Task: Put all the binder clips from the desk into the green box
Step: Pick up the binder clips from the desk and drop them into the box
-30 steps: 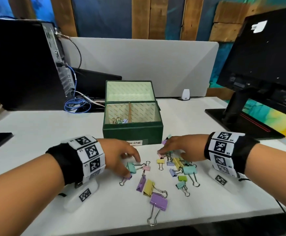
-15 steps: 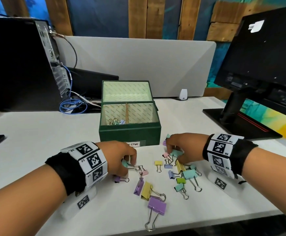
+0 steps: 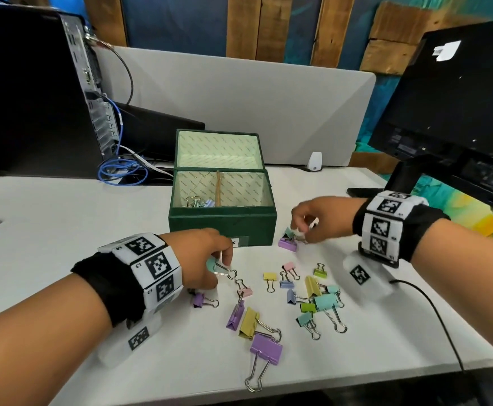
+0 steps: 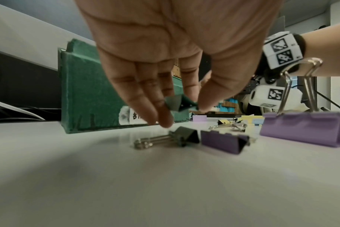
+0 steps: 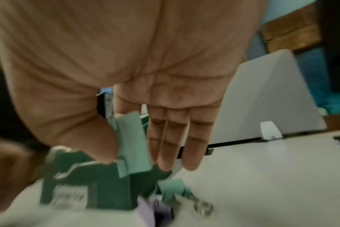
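Note:
The green box (image 3: pixel 222 228) stands open mid-desk, with several clips in its left compartment (image 3: pixel 197 201). My left hand (image 3: pixel 224 262) hovers in front of the box and pinches a teal binder clip (image 3: pixel 211 263) between thumb and forefinger; the left wrist view shows that clip (image 4: pixel 180 104) lifted off the desk. My right hand (image 3: pixel 301 227) is by the box's right front corner. In the right wrist view it (image 5: pixel 134 161) pinches another teal clip (image 5: pixel 133 142). Several pastel clips (image 3: pixel 308 291) lie loose on the white desk (image 3: pixel 63 224), among them a large purple one (image 3: pixel 266 348).
A teal clip (image 3: pixel 289 232) and a purple clip (image 3: pixel 287 245) lie under my right hand. A computer tower (image 3: pixel 34 92) and blue cable (image 3: pixel 122 171) are back left, a monitor (image 3: pixel 459 106) back right. A black cable (image 3: pixel 432 306) crosses the desk's right side.
Both hands closed on teal clips from the pile. The left one lifted its clip slightly toward the box. The right one rose and moved away toward the box's right corner.

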Demonstrator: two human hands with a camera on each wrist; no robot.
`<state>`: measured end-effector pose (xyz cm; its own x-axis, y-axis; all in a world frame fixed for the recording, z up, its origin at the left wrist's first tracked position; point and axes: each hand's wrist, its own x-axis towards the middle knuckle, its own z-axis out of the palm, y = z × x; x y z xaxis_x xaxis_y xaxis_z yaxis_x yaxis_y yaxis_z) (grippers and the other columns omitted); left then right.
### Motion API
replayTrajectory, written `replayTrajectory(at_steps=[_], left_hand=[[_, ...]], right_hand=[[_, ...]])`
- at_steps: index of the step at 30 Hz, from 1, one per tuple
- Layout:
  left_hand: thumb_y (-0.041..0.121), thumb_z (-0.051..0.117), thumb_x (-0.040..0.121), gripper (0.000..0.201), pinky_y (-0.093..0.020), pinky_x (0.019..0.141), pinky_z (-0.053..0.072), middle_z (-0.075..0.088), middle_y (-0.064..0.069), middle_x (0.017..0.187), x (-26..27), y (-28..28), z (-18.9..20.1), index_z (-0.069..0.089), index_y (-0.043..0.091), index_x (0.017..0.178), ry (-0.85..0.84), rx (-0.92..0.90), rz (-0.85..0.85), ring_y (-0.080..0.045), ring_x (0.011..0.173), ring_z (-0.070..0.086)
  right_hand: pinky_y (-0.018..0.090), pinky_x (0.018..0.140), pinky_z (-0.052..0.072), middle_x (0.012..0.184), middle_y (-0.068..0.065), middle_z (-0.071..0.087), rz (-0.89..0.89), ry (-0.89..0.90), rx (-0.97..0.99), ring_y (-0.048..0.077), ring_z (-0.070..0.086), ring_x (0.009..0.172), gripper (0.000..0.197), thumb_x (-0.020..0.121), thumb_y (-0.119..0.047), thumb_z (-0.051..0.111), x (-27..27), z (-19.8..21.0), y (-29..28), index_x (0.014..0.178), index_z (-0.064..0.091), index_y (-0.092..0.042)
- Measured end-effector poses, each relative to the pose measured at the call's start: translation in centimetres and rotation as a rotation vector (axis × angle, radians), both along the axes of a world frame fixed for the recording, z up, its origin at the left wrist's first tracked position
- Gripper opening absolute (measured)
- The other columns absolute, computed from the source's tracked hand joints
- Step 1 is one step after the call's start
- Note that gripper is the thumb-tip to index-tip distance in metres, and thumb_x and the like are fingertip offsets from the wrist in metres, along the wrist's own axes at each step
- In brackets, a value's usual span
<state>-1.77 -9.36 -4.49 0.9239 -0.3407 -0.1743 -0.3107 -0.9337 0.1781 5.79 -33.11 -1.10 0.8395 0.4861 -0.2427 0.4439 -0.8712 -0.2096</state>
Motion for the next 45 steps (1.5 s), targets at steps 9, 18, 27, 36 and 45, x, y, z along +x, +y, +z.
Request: replayTrajectory(at_steps=[9,18,27,36,45], left_hand=[[0.013,0.066,0.073,0.018,-0.014,0.072,0.045,0.043,0.009,0.094,0.5,2.1,1.9,0.061,0.028,0.083,-0.229,-0.272,-0.009,-0.004,0.074,0.047],[0.010,0.072,0.075,0.015,-0.013,0.062,0.037,0.045,0.002,0.098,4.7,4.9,5.8,0.065,0.016,0.087,-0.557,-0.488,0.241,-0.006,0.065,0.044],[0.021,0.070,0.079,0.026,-0.030,0.088,0.048,0.046,0.004,0.117,5.3,4.4,3.3,0.062,0.028,0.102,-0.415,-0.490,0.221,-0.013,0.103,0.051],[0.022,0.067,0.080,0.011,-0.008,0.057,0.044,0.066,0.007,0.084,0.1,4.2,4.9,0.063,0.032,0.081,-0.267,-0.365,0.078,-0.012,0.074,0.062],[0.036,0.069,0.077,0.025,-0.016,0.074,0.049,0.057,0.015,0.098,-2.2,-0.2,3.8,0.057,0.045,0.096,0.042,-0.129,-0.240,0.000,0.084,0.057]], right_hand=[[0.030,0.074,0.047,0.078,0.001,0.059,-0.075,0.019,-0.134,0.020,0.052,0.073,0.027,0.076,-0.015,0.066,3.1,-2.2,2.1,0.063,0.045,-0.024],[0.025,0.062,0.039,0.065,-0.004,0.051,-0.082,-0.031,-0.132,0.016,0.044,0.064,0.031,0.076,-0.011,0.064,3.1,-1.6,0.9,0.058,0.041,-0.022],[0.042,0.089,0.053,0.099,0.009,0.073,-0.003,-0.115,0.214,0.025,0.068,0.096,0.030,0.076,-0.019,0.071,1.1,6.2,4.0,0.060,0.047,-0.024],[0.028,0.091,0.043,0.119,-0.001,0.061,0.136,-0.256,0.288,0.015,0.059,0.104,0.022,0.079,-0.022,0.072,3.2,6.4,12.4,0.097,0.060,-0.022],[0.022,0.082,0.039,0.102,-0.007,0.060,0.015,-0.221,0.032,0.011,0.055,0.093,0.020,0.087,-0.022,0.062,-0.6,3.6,2.6,0.107,0.063,-0.022]])
